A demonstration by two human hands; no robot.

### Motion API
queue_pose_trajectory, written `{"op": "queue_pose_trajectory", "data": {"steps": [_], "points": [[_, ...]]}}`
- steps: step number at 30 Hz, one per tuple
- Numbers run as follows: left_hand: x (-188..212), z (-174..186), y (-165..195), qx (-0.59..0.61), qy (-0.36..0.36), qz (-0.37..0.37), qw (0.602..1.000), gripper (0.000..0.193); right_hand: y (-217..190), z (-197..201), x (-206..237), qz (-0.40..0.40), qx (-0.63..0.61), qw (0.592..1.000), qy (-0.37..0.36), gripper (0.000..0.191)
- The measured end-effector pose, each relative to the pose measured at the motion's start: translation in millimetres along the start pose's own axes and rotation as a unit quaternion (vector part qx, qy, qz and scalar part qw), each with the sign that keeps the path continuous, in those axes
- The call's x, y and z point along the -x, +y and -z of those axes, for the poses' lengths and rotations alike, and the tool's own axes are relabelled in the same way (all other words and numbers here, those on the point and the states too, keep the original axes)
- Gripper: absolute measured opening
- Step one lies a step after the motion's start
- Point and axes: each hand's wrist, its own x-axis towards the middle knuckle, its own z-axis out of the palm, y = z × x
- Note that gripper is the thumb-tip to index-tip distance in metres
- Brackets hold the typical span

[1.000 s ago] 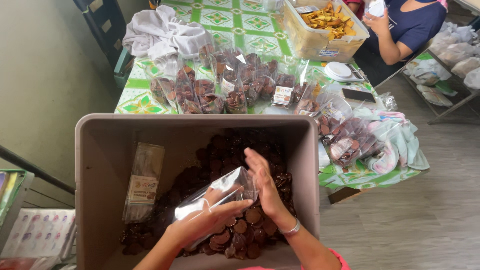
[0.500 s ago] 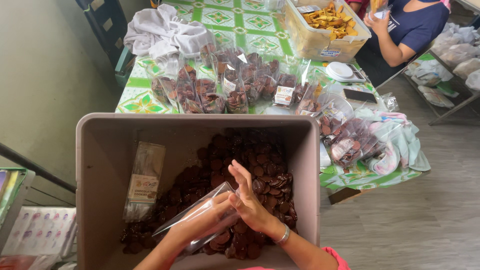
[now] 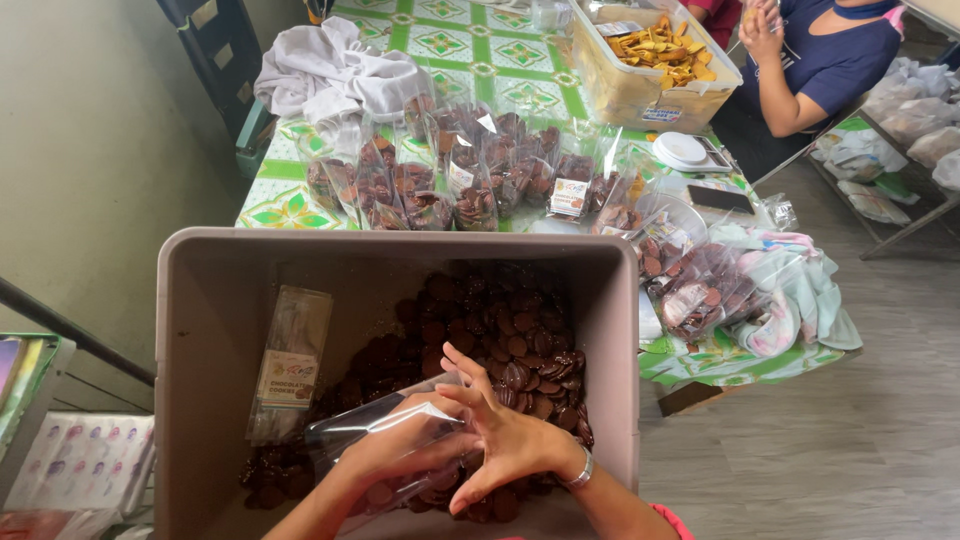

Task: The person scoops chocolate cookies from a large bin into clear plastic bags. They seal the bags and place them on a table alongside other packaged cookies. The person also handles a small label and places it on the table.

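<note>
- Since half a second ago, both hands have drawn closer together over the brown discs, and the clear plastic bag (image 3: 385, 440) now lies more level between them instead of slanting up to the left.
- Left hand (image 3: 400, 450) is curled around the bag from below, fingers closed on the plastic.
- Right hand (image 3: 505, 435) lies over the bag's mouth, fingers partly bent and spread, thumb side pressing the film; whether it truly grips cannot be told.
- Both hands sit inside a large grey-brown tub (image 3: 200, 330), near its front wall, with brown round cookies (image 3: 510, 345) heaped just beyond and beneath them.
- Left of the hands, against the tub's floor, lies a flat stack of empty labelled bags (image 3: 290, 360).
- Beyond the tub's far rim stands a table with a green patterned cloth (image 3: 470, 60), crowded with filled cookie bags (image 3: 460, 180) and a crumpled white cloth (image 3: 330, 75).
- Further off to the right, another person's arm (image 3: 790, 100) rests by a clear box of yellow chips (image 3: 650, 65).
- Right of the tub, bare grey floor (image 3: 800, 450) leaves room; to the left, a pale wall (image 3: 90, 150) stands near.
</note>
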Motion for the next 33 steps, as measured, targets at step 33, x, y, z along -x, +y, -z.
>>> {"op": "queue_pose_trajectory", "data": {"steps": [33], "points": [[-2,-4,-6,-0.077,-0.025,0.009,0.997,0.027,16,-9,-8,-0.248,-0.196,0.944,0.098,0.110]]}}
